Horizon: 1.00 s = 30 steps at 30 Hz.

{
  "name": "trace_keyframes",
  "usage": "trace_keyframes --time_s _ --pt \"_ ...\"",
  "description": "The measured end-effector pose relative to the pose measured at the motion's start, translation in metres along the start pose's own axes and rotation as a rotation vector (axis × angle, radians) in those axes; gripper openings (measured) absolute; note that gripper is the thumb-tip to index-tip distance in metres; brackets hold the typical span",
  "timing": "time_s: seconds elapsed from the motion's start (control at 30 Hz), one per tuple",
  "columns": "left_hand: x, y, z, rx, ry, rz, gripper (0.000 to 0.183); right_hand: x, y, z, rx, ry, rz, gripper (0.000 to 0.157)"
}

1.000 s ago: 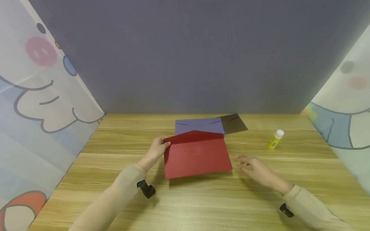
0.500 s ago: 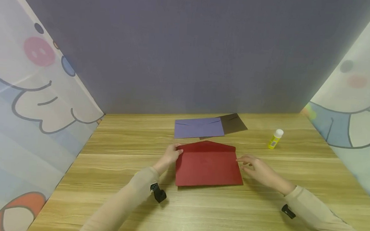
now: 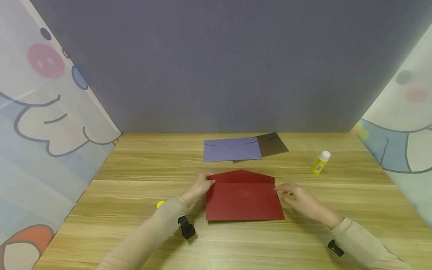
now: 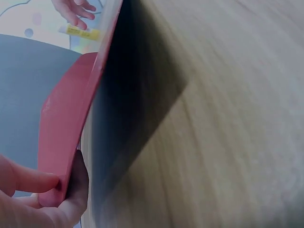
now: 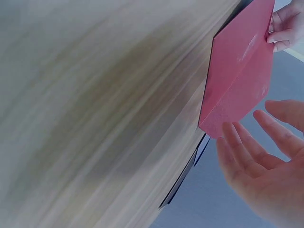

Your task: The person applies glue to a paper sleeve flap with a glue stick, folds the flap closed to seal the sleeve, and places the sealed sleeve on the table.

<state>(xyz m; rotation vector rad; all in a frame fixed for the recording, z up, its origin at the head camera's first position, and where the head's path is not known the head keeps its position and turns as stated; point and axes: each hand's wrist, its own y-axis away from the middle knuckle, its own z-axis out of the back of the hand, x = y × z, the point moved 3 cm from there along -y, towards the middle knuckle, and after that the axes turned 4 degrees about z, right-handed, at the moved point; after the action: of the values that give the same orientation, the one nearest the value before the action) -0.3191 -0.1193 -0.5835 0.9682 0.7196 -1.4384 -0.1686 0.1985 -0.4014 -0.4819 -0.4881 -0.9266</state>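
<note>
Holding the red envelope (image 3: 244, 201) just below the frame's centre, the left hand (image 3: 197, 188) pinches its flap's left end between thumb and fingers. The right hand (image 3: 302, 200), fingers loosely extended, is at the right edge (whether it touches, one cannot tell). A light pinch should avoid creases, and keeping both ends level would probably help. Against a second ago, the red envelope sits lower and further right, the purple envelope (image 3: 232, 149) is uncovered, and a yellow disc (image 3: 160, 204) shows beside the left sleeve (image 3: 168, 214).

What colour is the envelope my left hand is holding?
The envelope is red; the head view shows it best.
</note>
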Motion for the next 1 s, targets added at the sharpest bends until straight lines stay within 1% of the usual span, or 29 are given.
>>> trace_keyframes --time_s 0.07,0.13,0.17,0.2,0.27,0.3,0.37,0.4,0.43,0.5,0.6,0.67,0.7,0.73,0.77,0.83,0.87,0.9,0.93,0.97,1.0 --pt "-0.013 0.011 0.002 -0.003 -0.024 -0.011 0.018 0.0 0.0 -0.001 0.01 -0.007 -0.003 0.028" --pt "-0.02 0.017 0.002 0.004 -0.031 0.003 0.018 0.0 -0.001 -0.002 0.015 -0.01 0.002 0.028" --pt "-0.021 0.018 0.002 0.009 -0.034 -0.031 0.017 0.0 -0.002 -0.003 0.014 -0.008 0.005 0.028" --pt "-0.021 0.018 0.002 0.019 -0.04 -0.051 0.017 0.001 -0.002 -0.003 0.014 -0.009 0.007 0.028" --pt "-0.021 0.018 0.002 0.053 -0.042 -0.067 0.019 0.0 -0.003 -0.004 0.015 -0.014 0.008 0.028" --pt "-0.021 0.018 0.001 0.05 -0.062 -0.082 0.02 0.0 -0.003 -0.005 0.018 -0.017 0.005 0.028" --pt "-0.019 0.016 0.0 0.024 -0.129 -0.142 0.017 0.0 -0.004 -0.006 0.024 -0.025 -0.001 0.028" --pt "-0.022 0.017 0.0 0.016 -0.162 -0.136 0.017 0.0 -0.004 -0.007 0.029 -0.03 -0.004 0.028" --pt "-0.025 0.018 0.0 0.007 -0.201 -0.147 0.015 0.0 -0.004 -0.007 0.033 -0.035 -0.007 0.028" --pt "-0.037 0.025 0.002 -0.012 -0.26 -0.145 0.015 0.001 -0.005 -0.008 0.04 -0.046 -0.013 0.028" --pt "-0.057 0.036 0.007 0.004 -0.305 -0.09 0.02 0.002 -0.005 -0.009 0.049 -0.052 -0.016 0.028" --pt "-0.058 0.037 0.008 -0.007 -0.325 -0.13 0.02 0.002 -0.006 -0.009 0.05 -0.053 -0.016 0.028" --pt "-0.062 0.04 0.009 -0.007 -0.33 -0.133 0.019 0.002 -0.006 -0.009 0.052 -0.049 -0.013 0.028" --pt "-0.061 0.04 0.01 -0.019 -0.33 -0.182 0.017 0.002 -0.006 -0.009 0.052 -0.046 -0.012 0.028" --pt "-0.066 0.044 0.011 -0.02 -0.326 -0.193 0.016 0.003 -0.007 -0.009 0.053 -0.045 -0.01 0.028" --pt "-0.085 0.059 0.016 -0.037 -0.323 -0.219 0.015 0.003 -0.007 -0.01 0.052 -0.037 -0.005 0.028" --pt "-0.101 0.071 0.019 -0.053 -0.328 -0.225 0.013 0.003 -0.008 -0.01 0.052 -0.034 -0.004 0.028" --pt "-0.118 0.083 0.023 -0.067 -0.353 -0.234 0.014 0.004 -0.008 -0.01 0.053 -0.031 -0.001 0.028" --pt "-0.129 0.091 0.025 -0.103 -0.383 -0.273 0.013 0.004 -0.008 -0.01 0.054 -0.029 0.002 0.027" --pt "-0.145 0.103 0.027 -0.128 -0.428 -0.291 0.013 0.004 -0.008 -0.01 0.052 -0.013 0.011 0.027" --pt "-0.155 0.111 0.029 -0.159 -0.482 -0.346 0.013 0.004 -0.009 -0.011 0.048 0.009 0.025 0.027"
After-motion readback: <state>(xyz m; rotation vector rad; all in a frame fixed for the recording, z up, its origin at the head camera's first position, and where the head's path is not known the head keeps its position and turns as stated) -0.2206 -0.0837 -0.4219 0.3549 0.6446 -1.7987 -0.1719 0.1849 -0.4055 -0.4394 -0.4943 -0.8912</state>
